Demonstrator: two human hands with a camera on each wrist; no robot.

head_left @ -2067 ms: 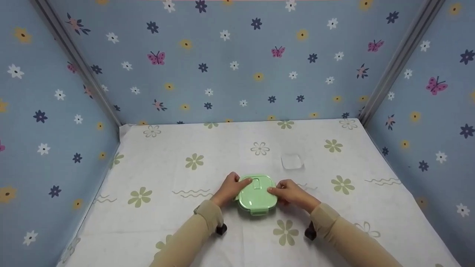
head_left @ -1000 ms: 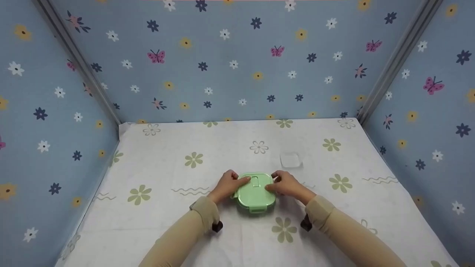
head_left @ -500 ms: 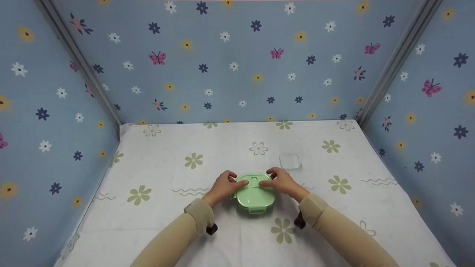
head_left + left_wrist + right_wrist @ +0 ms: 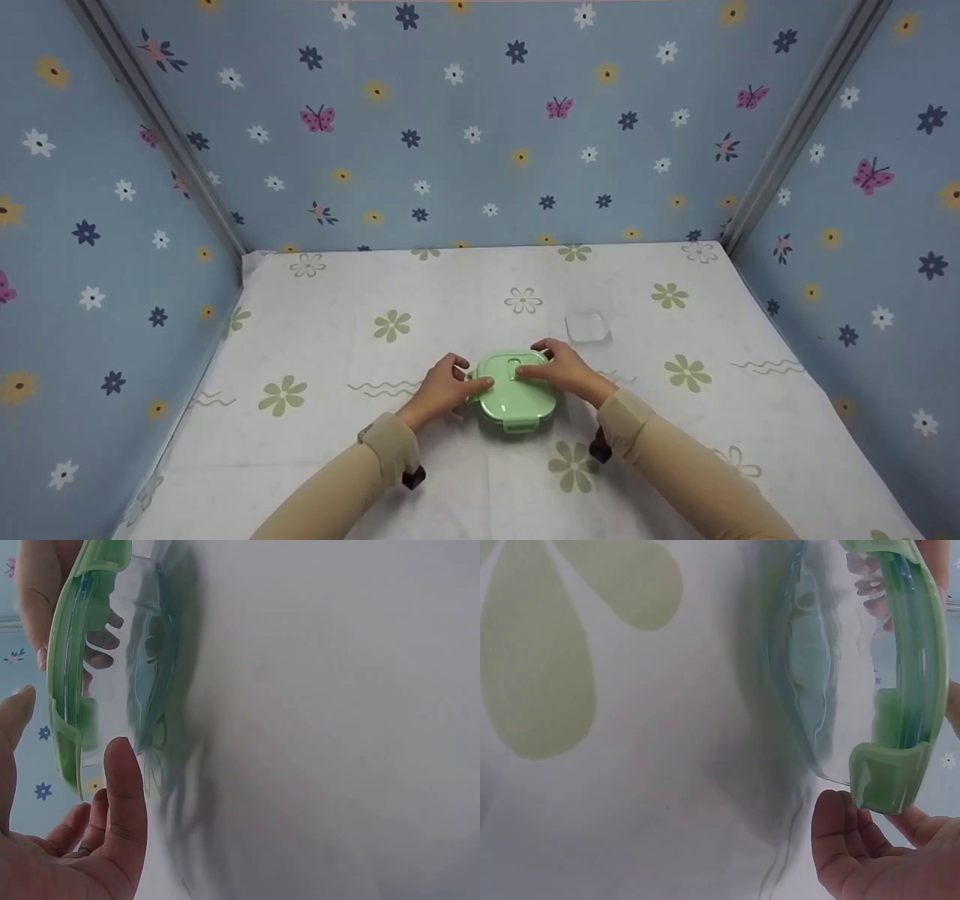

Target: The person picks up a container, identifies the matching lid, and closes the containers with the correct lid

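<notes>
A clear lunch box (image 4: 146,667), its glossy green lid (image 4: 517,401) on, sits upright on flowered cloth (image 4: 300,465).

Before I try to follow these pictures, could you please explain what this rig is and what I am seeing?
There is no machine here: a person works with two bare hands, the left hand and the right hand. The wide picture comes from a camera worn on the head, looking forward and down. The two closer ones come from the wrist cameras and look turned sideways.

On a white flowered cloth stands a clear container with a green lid. Farther back lies a clear, squarish item, too faint to identify.

Nothing appears to be lifted: the left hand is at the lid's left edge, and the right hand reaches over the lid from the right. Whether either thumb presses down, I cannot tell.
</notes>
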